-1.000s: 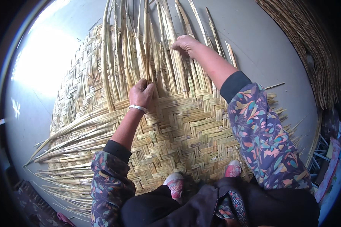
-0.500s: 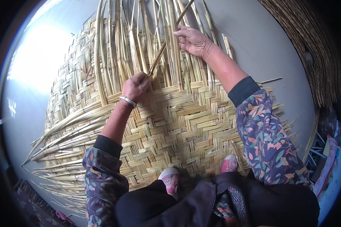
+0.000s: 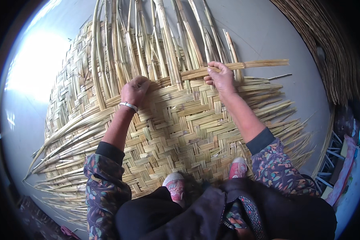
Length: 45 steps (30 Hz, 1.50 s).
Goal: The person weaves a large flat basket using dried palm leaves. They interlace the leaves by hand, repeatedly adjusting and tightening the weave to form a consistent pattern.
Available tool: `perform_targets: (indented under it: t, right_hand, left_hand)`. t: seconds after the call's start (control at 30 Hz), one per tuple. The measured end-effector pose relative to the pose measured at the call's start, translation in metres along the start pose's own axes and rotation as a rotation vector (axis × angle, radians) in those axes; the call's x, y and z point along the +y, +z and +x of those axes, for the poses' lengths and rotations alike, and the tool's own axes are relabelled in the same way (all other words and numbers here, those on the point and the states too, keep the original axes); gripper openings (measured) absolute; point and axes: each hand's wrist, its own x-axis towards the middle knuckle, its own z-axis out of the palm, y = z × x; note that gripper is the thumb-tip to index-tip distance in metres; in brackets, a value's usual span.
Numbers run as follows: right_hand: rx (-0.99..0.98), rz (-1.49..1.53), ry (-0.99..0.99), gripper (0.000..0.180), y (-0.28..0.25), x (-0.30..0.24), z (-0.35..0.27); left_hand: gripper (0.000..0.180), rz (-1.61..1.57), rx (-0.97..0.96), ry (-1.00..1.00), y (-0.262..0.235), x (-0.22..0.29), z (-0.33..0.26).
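Note:
A half-woven mat (image 3: 184,132) of split reeds in a zigzag pattern lies under me. A long flattened reed strip (image 3: 264,63) runs crosswise along its far woven edge, its end sticking out to the right. My left hand (image 3: 135,92) is closed on the strip's left part, low against the weave; its fingertips are partly hidden. With thumb and fingers my right hand (image 3: 222,79) pinches the strip farther right. One upright bundle of stalks (image 3: 168,48) crosses over the strip between my hands, while the strip covers the stalks beside it.
Loose reed ends (image 3: 60,154) fan out at the left, more at the right. A big stack of brown reeds (image 3: 324,48) stands at the far right on the grey floor (image 3: 264,36). My shoes (image 3: 174,188) rest on the mat. Blue-white items (image 3: 348,176) lie at right.
The strip has swung from a slant pointing away from me down to lie crosswise on the mat's edge. My right hand has moved right and nearer; my left shifted slightly left.

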Motion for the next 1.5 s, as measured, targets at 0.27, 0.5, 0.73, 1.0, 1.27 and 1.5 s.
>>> perform_targets:
  t: [0.27, 0.5, 0.73, 1.0, 1.27, 1.5]
  right_hand:
    - [0.046, -0.066, 0.021, 0.019, 0.002, 0.019, -0.007]
    - [-0.059, 0.222, 0.041, 0.021, -0.015, 0.014, -0.013]
    - [0.028, 0.715, 0.247, 0.017, -0.051, 0.008, 0.002]
    - [-0.117, 0.208, 0.145, 0.022, -0.017, -0.039, 0.048]
    - [-0.355, -0.661, -0.377, 0.032, 0.017, -0.044, 0.087]
    - [-0.250, -0.947, -0.283, 0.046, 0.041, -0.043, 0.106]
  left_hand:
    - [0.010, 0.457, 0.229, 0.316, 0.008, 0.016, -0.023]
    - [0.027, 0.744, -0.035, 0.407, 0.035, 0.075, -0.016]
    - [0.032, 0.527, -0.281, 0.291, 0.082, 0.118, 0.011]
    - [0.033, 0.435, -0.183, -0.007, 0.080, 0.143, 0.014]
    - [0.022, 0.403, -0.035, -0.030, 0.092, 0.131, 0.027]
    - [0.023, 0.130, -0.049, -0.097, 0.091, 0.113, 0.034]
